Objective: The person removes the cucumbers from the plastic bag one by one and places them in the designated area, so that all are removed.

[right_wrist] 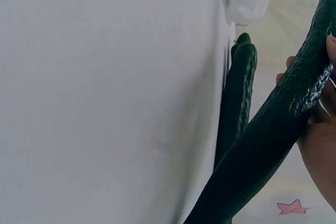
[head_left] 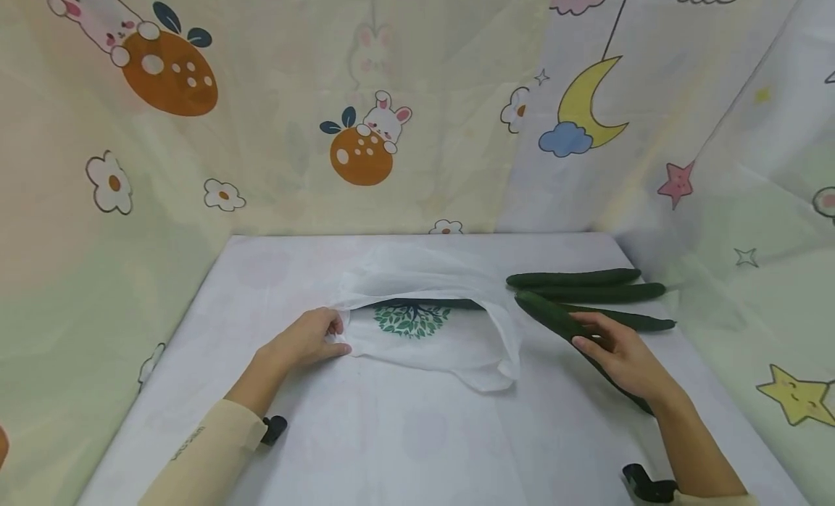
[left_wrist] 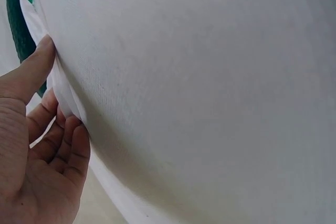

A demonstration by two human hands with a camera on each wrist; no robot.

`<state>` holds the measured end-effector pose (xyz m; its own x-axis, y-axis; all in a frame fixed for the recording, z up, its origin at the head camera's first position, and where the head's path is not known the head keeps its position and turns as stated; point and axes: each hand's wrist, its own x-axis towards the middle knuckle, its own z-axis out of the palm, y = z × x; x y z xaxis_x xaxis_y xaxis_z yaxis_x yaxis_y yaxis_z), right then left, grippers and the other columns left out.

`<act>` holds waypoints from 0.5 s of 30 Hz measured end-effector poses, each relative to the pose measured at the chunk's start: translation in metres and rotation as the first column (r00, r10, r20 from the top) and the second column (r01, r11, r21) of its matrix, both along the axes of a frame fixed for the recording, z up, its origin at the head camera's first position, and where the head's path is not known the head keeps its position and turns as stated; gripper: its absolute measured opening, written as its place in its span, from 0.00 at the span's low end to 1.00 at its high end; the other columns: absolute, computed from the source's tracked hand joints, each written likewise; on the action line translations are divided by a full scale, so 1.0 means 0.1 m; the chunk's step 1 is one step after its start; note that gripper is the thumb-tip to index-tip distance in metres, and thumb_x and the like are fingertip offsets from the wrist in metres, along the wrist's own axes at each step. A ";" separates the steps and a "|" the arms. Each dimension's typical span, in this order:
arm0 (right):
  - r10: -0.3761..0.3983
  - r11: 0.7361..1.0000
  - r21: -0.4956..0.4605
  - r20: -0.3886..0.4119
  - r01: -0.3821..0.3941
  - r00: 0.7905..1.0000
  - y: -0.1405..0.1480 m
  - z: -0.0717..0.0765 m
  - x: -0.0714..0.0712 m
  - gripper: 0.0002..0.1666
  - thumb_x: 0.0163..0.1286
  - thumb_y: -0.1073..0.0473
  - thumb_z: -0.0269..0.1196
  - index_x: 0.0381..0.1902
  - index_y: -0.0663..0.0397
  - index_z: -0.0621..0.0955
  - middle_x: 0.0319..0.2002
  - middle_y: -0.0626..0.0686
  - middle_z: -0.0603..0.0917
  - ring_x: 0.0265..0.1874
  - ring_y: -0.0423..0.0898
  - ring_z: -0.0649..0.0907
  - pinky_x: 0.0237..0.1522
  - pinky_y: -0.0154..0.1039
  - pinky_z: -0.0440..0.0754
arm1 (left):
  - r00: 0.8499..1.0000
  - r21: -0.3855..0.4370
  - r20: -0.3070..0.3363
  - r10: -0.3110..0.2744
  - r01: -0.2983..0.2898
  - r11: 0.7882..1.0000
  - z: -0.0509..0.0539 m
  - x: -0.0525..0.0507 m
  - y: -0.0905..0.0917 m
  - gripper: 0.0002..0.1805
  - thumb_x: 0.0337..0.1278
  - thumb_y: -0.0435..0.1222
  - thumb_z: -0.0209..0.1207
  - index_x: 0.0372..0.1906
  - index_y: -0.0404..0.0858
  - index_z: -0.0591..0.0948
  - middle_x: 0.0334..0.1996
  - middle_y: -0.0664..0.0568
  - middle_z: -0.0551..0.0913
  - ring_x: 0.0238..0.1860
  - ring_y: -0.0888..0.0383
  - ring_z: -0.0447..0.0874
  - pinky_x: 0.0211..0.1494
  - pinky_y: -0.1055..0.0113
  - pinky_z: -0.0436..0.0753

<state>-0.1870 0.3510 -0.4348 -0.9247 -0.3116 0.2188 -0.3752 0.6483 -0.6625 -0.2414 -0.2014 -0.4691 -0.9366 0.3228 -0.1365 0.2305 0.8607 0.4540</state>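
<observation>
A white bag [head_left: 450,350] with a green tree print lies on the table, its mouth spread toward me. Inside the mouth a strip of dark green cucumber [head_left: 459,304] shows; the rest of it is covered. At the bag's left edge my left hand [head_left: 303,343] pinches the white material between thumb and fingers, as the left wrist view [left_wrist: 58,145] also shows. My right hand [head_left: 620,357] grips a long cucumber [head_left: 544,314] slantwise, its far end pointing toward the bag. Behind it lie three more cucumbers [head_left: 574,278], side by side at the right.
The white-covered table [head_left: 404,448] ends at a back edge against a printed curtain [head_left: 274,129]. More curtain hangs along both sides. A dark wrist device [head_left: 274,430] sits at the left cuff and another [head_left: 646,484] by the right.
</observation>
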 end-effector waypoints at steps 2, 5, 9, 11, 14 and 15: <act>-0.012 1.000 0.011 0.000 0.012 1.000 0.04 -0.02 -0.01 0.25 0.75 0.59 0.64 0.67 0.60 0.76 0.58 0.61 0.82 0.51 0.22 0.77 0.49 0.19 0.76 | 1.000 0.001 0.000 0.001 -0.001 1.000 0.00 -0.01 0.00 0.20 0.54 0.46 0.75 0.39 0.40 0.78 0.37 0.53 0.78 0.38 0.56 0.73 0.47 0.59 0.75; -0.020 0.999 0.025 -0.001 0.020 1.000 0.11 -0.03 -0.02 0.25 0.75 0.59 0.64 0.66 0.59 0.76 0.57 0.61 0.83 0.50 0.23 0.77 0.48 0.20 0.77 | 1.000 -0.002 0.001 -0.002 0.002 1.000 -0.01 -0.02 0.01 0.20 0.54 0.46 0.75 0.39 0.40 0.78 0.36 0.53 0.78 0.38 0.56 0.73 0.47 0.59 0.75; -0.029 0.999 0.037 -0.012 0.030 0.999 0.19 -0.04 -0.01 0.24 0.75 0.60 0.65 0.66 0.57 0.76 0.56 0.59 0.83 0.50 0.23 0.77 0.48 0.19 0.76 | 1.000 0.003 -0.007 -0.013 0.013 1.000 -0.02 -0.03 0.02 0.20 0.55 0.47 0.75 0.39 0.40 0.78 0.36 0.53 0.78 0.38 0.56 0.73 0.47 0.59 0.75; -0.029 0.999 0.040 -0.009 0.029 1.000 0.22 -0.03 -0.01 0.25 0.74 0.60 0.65 0.67 0.56 0.76 0.56 0.60 0.83 0.50 0.23 0.77 0.48 0.20 0.77 | 1.000 0.007 -0.008 -0.015 0.015 1.000 -0.03 -0.03 0.02 0.20 0.54 0.47 0.75 0.39 0.40 0.78 0.36 0.53 0.78 0.38 0.57 0.73 0.46 0.60 0.75; -0.020 0.998 0.062 -0.013 0.021 1.000 0.24 0.00 -0.02 0.26 0.74 0.60 0.66 0.67 0.56 0.76 0.56 0.60 0.83 0.50 0.23 0.77 0.47 0.21 0.78 | 1.000 0.012 -0.007 -0.003 0.003 1.000 -0.02 -0.03 0.00 0.20 0.53 0.47 0.75 0.38 0.41 0.78 0.36 0.54 0.77 0.38 0.57 0.73 0.46 0.60 0.74; -0.018 0.997 0.069 -0.016 0.019 1.000 0.25 0.01 -0.03 0.26 0.74 0.60 0.66 0.67 0.55 0.77 0.56 0.59 0.84 0.50 0.24 0.78 0.47 0.21 0.78 | 1.000 0.013 -0.008 0.002 -0.002 1.000 -0.02 -0.03 0.00 0.20 0.53 0.47 0.75 0.38 0.41 0.78 0.35 0.54 0.77 0.38 0.57 0.73 0.46 0.61 0.74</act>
